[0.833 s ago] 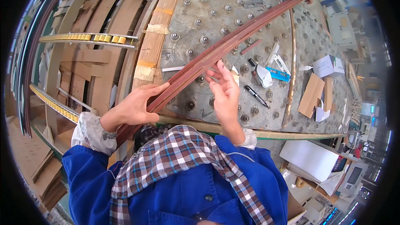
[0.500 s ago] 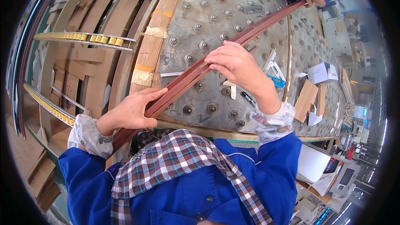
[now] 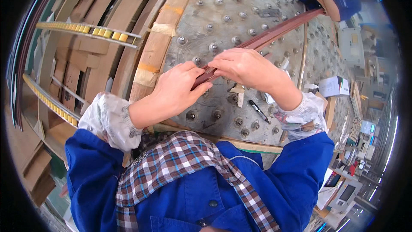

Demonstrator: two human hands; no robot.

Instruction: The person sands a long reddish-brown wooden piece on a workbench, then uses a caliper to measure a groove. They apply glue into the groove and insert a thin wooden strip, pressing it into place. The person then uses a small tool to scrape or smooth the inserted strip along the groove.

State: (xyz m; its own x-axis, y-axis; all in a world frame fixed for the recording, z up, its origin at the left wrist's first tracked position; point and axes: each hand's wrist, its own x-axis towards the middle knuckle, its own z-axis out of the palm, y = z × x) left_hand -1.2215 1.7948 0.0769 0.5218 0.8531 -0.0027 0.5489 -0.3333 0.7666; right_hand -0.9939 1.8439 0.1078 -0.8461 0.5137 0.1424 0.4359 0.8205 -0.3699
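A long reddish-brown grooved strip (image 3: 272, 34) runs slantwise over the metal table, from my hands toward the far right. My left hand (image 3: 178, 88) is closed round its near part, thumb along the near side and fingers over the top. Just beyond it, my right hand (image 3: 246, 68) bends over the strip with fingertips pressed together on it. Only a small gap separates the two hands. My left hand and forearm hide any part of the strip nearer to me. At the far end, another person's arm (image 3: 328, 2) in a blue sleeve reaches to the strip.
Metal ball rollers stud the grey table (image 3: 193, 13). A black marker (image 3: 259, 111) and a scrap of tape (image 3: 239, 96) lie near my right forearm. Farther right stands a white box (image 3: 334, 87). Left of the wooden table edge (image 3: 159, 38) are racks with yellow rollers (image 3: 101, 32) and boards.
My left hand has moved up along the strip, close to my right hand. The right hand's fingers have come down closer on the strip. The view has shifted slightly.
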